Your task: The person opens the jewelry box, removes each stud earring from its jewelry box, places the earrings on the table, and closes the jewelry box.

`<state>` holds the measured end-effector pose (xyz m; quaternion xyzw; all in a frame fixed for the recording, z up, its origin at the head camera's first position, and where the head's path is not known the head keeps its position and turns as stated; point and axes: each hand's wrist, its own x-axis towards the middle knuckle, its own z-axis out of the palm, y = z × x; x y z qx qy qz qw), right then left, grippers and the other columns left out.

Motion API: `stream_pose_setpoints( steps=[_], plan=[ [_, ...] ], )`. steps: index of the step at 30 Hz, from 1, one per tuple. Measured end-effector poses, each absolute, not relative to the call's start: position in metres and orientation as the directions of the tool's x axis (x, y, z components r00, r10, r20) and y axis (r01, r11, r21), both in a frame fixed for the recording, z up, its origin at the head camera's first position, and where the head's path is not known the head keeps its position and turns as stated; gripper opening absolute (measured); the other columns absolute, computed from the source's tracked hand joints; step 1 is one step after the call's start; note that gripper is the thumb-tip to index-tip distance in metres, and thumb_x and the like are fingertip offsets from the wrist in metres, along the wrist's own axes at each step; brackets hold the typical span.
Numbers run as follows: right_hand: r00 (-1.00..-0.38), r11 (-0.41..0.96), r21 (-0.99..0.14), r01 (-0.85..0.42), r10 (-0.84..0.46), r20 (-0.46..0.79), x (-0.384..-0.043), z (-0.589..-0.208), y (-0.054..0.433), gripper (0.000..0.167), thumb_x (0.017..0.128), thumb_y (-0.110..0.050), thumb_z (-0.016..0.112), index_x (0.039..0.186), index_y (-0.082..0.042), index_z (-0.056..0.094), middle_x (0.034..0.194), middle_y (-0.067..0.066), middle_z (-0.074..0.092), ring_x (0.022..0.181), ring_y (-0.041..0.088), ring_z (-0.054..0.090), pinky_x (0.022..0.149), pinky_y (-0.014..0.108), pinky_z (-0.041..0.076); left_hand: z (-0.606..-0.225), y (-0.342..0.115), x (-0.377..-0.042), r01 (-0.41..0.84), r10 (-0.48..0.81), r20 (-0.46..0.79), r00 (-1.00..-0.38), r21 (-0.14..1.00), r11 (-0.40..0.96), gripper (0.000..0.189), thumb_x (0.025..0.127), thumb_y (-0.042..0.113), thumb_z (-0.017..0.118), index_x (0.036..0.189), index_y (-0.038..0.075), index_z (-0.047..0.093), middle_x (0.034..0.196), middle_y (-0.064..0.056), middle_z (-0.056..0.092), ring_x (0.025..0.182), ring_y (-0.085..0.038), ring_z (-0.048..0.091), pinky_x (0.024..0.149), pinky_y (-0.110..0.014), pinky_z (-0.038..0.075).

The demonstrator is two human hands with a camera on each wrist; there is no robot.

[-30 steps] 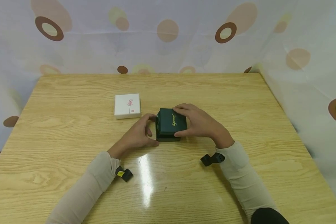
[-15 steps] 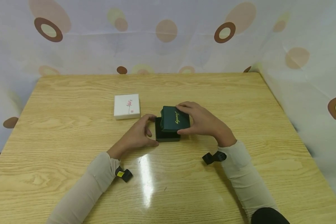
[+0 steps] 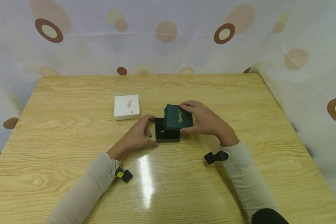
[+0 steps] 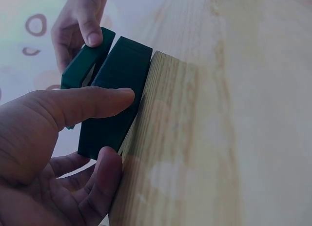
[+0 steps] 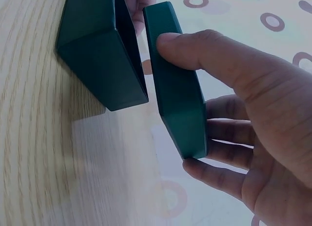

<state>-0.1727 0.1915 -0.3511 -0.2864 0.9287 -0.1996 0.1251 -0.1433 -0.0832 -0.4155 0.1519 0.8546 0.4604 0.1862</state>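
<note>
In the head view my left hand grips the left side of a dark green jewelry box base, which rests on the table. Its thumb lies along the near wall in the left wrist view. My right hand holds the matching lid, marked with gold lettering, between thumb and fingers. A gap shows between lid and base in the right wrist view. The lid hangs above the base, shifted right and back, covering part of its black inside. A tiny shiny piece shows on that black lining.
A white square box with a pink flower print sits on the wooden table, behind the left hand. A patterned cloth hangs beyond the table's back edge and along its right side.
The right hand has lifted the lid off the base and moved it right and back, uncovering the black inside and the tiny shiny piece. The left hand and base have stayed put.
</note>
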Motion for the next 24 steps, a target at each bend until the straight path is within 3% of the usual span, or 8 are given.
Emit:
stream_pose_setpoints(
  steps=[24],
  plan=[
    [-0.835, 0.765, -0.458, -0.452, -0.544, -0.084, -0.18, -0.353, 0.207, 0.087, 0.083, -0.034, 0.081, 0.152, -0.002, 0.038, 0.154, 0.019, 0.04, 0.142, 0.04, 0.037, 0.112, 0.058, 0.037, -0.415, -0.083, -0.144, 0.085, 0.422, -0.19, -0.887, 0.829, 0.552, 0.094, 0.07, 0.013, 0.09, 0.148, 0.012, 0.037, 0.132, -0.009, 0.054, 0.09, -0.019, 0.058, 0.079, -0.031, 0.048]
  ],
)
